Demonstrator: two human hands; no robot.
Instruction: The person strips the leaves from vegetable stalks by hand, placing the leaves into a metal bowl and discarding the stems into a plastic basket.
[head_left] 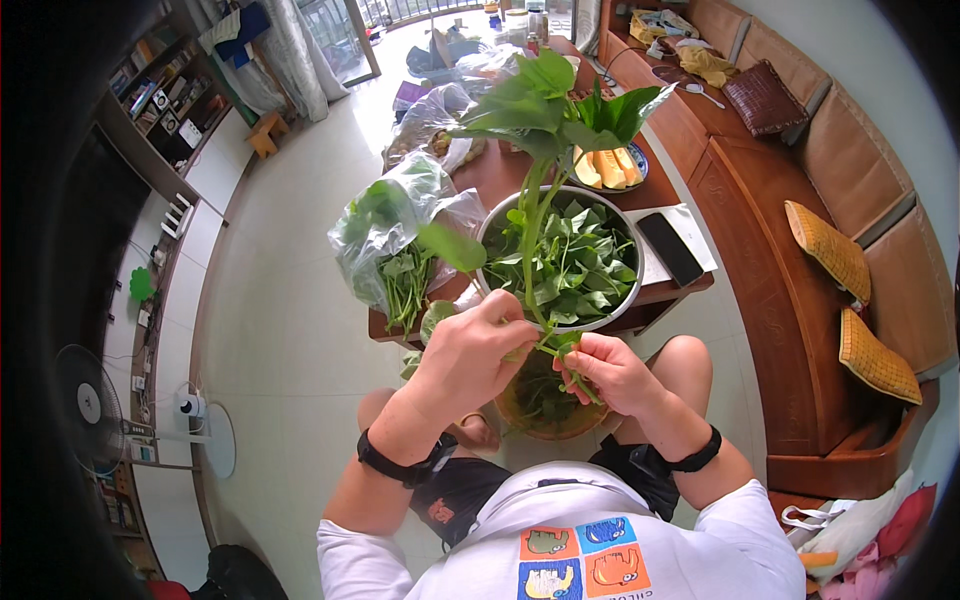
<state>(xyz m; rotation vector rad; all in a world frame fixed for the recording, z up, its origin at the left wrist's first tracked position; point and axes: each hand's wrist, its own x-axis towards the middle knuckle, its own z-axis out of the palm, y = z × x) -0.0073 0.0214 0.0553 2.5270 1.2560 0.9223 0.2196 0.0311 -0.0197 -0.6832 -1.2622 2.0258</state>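
My left hand (474,352) is closed round the lower stems of a tall bunch of leafy greens (538,225), whose broad leaves stand up over the table. Close beside it, my right hand (612,374) pinches the stem ends and a small leaf between thumb and fingers. Behind the bunch, a round metal basin (640,262) holds many loose green leaves. Below my hands, between my knees, a basket or bin (548,428) contains stems and bits of greens; its upper part is partly hidden. A clear plastic bag (372,232) of more greens lies left of the basin.
On the wooden table (650,293) are a black phone (670,248), a plate of orange melon slices (606,168) and further plastic bags (430,122). A wooden sofa (770,250) with cushions runs along the right. A fan (88,402) stands at the left.
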